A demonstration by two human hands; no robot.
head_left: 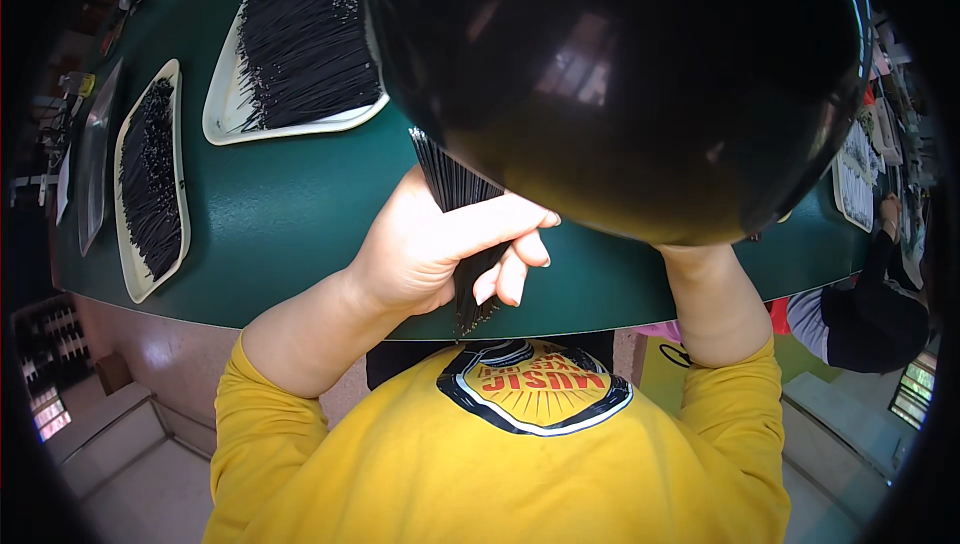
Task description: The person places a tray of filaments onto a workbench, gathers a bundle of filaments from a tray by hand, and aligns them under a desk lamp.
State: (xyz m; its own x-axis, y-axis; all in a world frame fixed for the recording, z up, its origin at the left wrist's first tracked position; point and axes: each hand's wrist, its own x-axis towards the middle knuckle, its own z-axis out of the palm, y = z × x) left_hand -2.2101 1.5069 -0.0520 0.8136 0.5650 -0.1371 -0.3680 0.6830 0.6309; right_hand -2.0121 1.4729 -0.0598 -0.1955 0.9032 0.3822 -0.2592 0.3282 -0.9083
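Note:
My left hand [455,244] is closed round a bundle of thin black wires [458,176] above the near edge of the green table [290,209]. Pale, shiny tips stand out at the bundle's upper end. Its lower end shows below my fingers, by the table edge. A large, glossy black dome-shaped thing [640,114] blocks much of the view at the upper right. Behind it my right hand is hidden; only the wrist and forearm show. Whether the right hand holds anything cannot be seen.
Two whitish trays, a large tray [325,128] and a narrower tray [180,234], hold many black wires to the left. Far right, another tray [857,184] holds pale pieces. Beside it sits another person [870,319] in dark clothing, one hand at the table.

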